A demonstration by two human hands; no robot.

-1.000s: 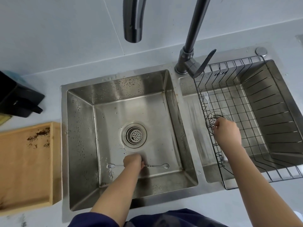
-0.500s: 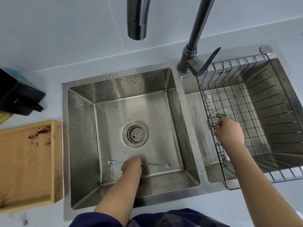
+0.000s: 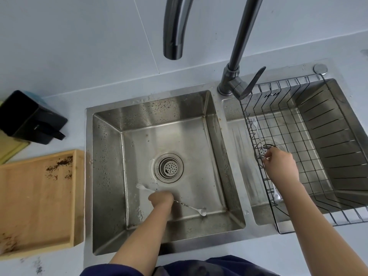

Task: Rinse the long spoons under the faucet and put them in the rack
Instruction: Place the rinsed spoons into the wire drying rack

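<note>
In the left basin (image 3: 108, 176) my left hand (image 3: 161, 199) is closed around the middle of a long metal spoon (image 3: 190, 206). Its forked end points up-left and its small bowl rests near the basin floor at the right. No water runs from the faucet spout (image 3: 172, 44) above. My right hand (image 3: 280, 166) is inside the wire rack (image 3: 288, 79) over the right basin. Its fingertips pinch a second long spoon (image 3: 256, 127) that lies along the rack's left side, and its lower end shows below my wrist.
The round drain (image 3: 168, 167) sits just beyond my left hand. The faucet lever (image 3: 253, 81) sticks out over the rack's back left corner. A stained wooden tray (image 3: 35, 202) and a black container (image 3: 29, 118) stand on the counter to the left.
My left hand has tilted its spoon: the forked end rose up-left and the bowl end dropped toward the front right. My right hand stays on the spoon in the rack.
</note>
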